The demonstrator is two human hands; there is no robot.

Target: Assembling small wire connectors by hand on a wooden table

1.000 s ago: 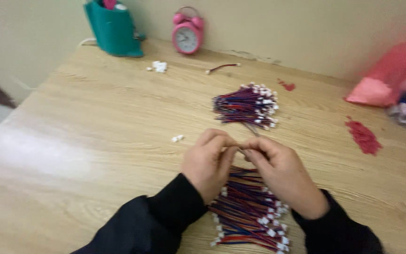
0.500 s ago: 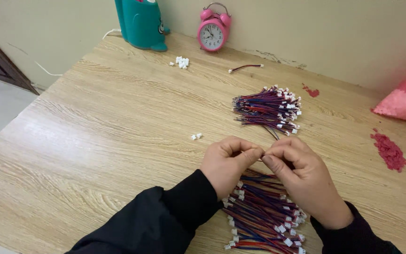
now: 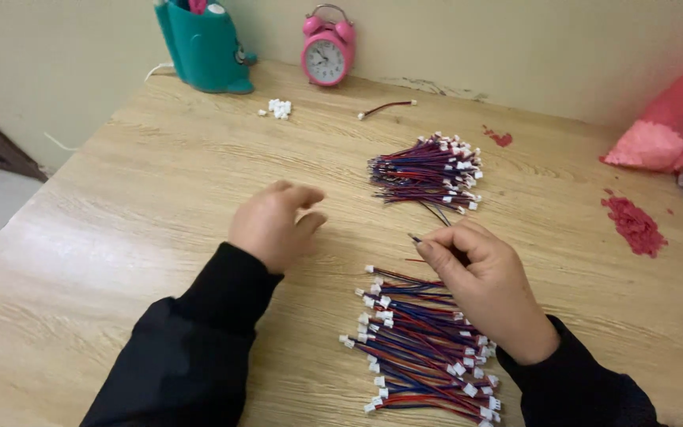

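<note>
My right hand (image 3: pixel 480 281) pinches a thin dark wire (image 3: pixel 414 237) between thumb and forefinger, its tip sticking out to the left. My left hand (image 3: pixel 272 225) hovers over the wooden table (image 3: pixel 120 237) to the left, fingers curled and apart, nothing visible in it. A bundle of red and blue wires with white plugs (image 3: pixel 416 348) lies just below my right hand. A second such bundle (image 3: pixel 424 170) lies farther back. Both my sleeves are black.
At the back stand a teal holder (image 3: pixel 203 47) and a pink alarm clock (image 3: pixel 327 55). Small white plugs (image 3: pixel 278 108) and one loose wire (image 3: pixel 385 107) lie near them. A pink bag (image 3: pixel 666 126) and red crumbs (image 3: pixel 634 225) are at the right.
My hands were together above the near bundle. The left hand has now moved away to the left, while the right keeps the wire.
</note>
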